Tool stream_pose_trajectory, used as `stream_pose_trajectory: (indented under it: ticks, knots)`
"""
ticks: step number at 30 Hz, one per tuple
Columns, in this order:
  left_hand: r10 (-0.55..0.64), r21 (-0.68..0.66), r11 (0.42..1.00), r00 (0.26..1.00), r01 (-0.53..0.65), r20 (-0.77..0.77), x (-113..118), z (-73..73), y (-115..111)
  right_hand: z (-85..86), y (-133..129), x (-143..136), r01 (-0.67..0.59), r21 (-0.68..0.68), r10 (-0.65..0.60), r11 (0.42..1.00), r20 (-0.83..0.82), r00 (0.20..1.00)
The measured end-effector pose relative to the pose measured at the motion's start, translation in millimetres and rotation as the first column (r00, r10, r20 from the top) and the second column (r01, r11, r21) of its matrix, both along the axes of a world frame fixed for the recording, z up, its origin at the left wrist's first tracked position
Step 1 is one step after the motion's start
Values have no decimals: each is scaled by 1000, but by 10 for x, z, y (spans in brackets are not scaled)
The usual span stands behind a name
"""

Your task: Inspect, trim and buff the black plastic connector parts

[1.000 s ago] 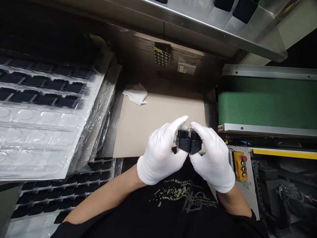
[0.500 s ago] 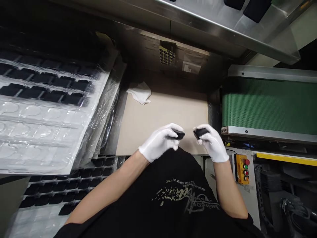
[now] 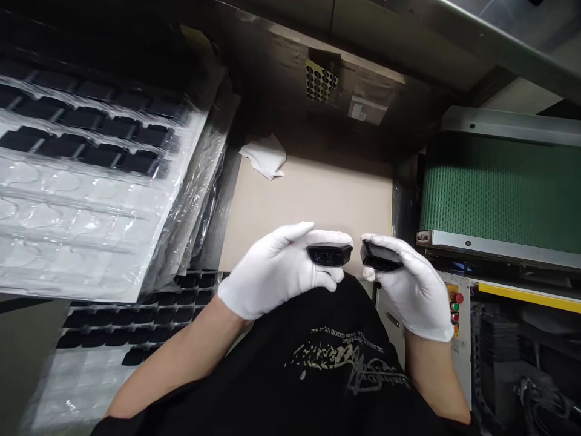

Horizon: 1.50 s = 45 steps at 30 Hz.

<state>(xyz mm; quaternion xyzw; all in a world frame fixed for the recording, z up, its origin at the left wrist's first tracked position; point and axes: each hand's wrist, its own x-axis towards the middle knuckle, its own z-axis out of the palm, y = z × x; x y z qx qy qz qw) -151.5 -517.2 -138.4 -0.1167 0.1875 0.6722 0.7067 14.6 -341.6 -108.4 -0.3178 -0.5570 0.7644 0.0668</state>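
Observation:
White gloves cover both of my hands. In my left hand (image 3: 285,266) is a small black plastic part (image 3: 329,255), its hollow side facing me, gripped by the fingers along its edges. A second black plastic part (image 3: 380,255) sits tilted in my right hand (image 3: 411,281), the fingers wrapped round it. The two parts are close together but apart, above the near edge of the beige board (image 3: 336,200). What the parts belong to I cannot make out.
Stacked clear plastic trays (image 3: 86,200) with black parts stand at left; another tray (image 3: 149,324) lies lower. A white cloth (image 3: 265,157) rests on the board. To the right are a green conveyor belt (image 3: 503,188) and a button box (image 3: 456,309). A metal shelf (image 3: 481,42) overhangs.
Both hands have come closer to my head with their parts. The left hand has turned its part so that the hollow side shows. The view has shifted slightly.

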Motion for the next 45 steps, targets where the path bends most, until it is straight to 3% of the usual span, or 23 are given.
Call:
stream_pose_trajectory:
  ticks: [3, 7, 14, 17, 22, 26, 30, 32, 33, 37, 39, 41, 42, 45]
  knots:
    - [-1, -15, 1000, 1000, 0, -18, -4, -92, -7, -3, -23, -46, -32, 28, 32, 999, 11, 999]
    - [-5, -47, 999, 1000, 4, -2, -26, -153, 21, -30, -26, -93, -50, -66, 51, 997, 25, 998]
    - [-24, -29, 999, 1000, 25, 18, -57, -91, 69, -117, -31, -73, -80, -58, 82, 995, 27, 996]
    - [-27, -59, 998, 1000, 27, 4, -64, -70, 74, -134, -37, -48, -61, -52, 61, 997, 13, 998]
    - [-31, -125, 992, 999, 25, -43, -61, -89, 107, -124, -58, -26, 52, -181, -45, 982, 44, 998]
    - [-27, -133, 991, 946, -17, -322, 14, -50, 115, -53, -96, -2, 98, -184, -91, 978, 49, 995]
    - [-79, -213, 971, 705, -105, -705, 114, 1, 88, -68, -111, 28, 131, -73, -124, 989, 94, 988]
    - [-107, -229, 967, 630, -115, -769, 158, -87, 86, -201, -95, 28, 148, -3, -147, 989, 121, 982]
    - [-130, -244, 965, 634, -95, -762, 182, -175, 90, -301, -83, 24, 161, 18, -162, 987, 136, 977]
    - [-131, -322, 945, 837, -57, -531, 331, -651, 114, -744, -58, 15, 224, -36, -213, 974, 188, 959]
    - [-63, -337, 938, 912, -85, -405, 411, -784, 116, -852, -73, 24, 223, -32, -213, 974, 189, 959]
    - [-29, -322, 938, 900, -126, -436, 458, -753, 110, -832, -99, 34, 169, 44, -174, 985, 182, 968]
    - [-31, -310, 939, 858, -151, -513, 462, -683, 107, -780, -111, 35, 135, 99, -151, 986, 177, 973]
    - [-54, -261, 939, 652, -225, -756, 408, -376, 102, -533, -134, 22, 72, 253, -108, 965, 132, 985]
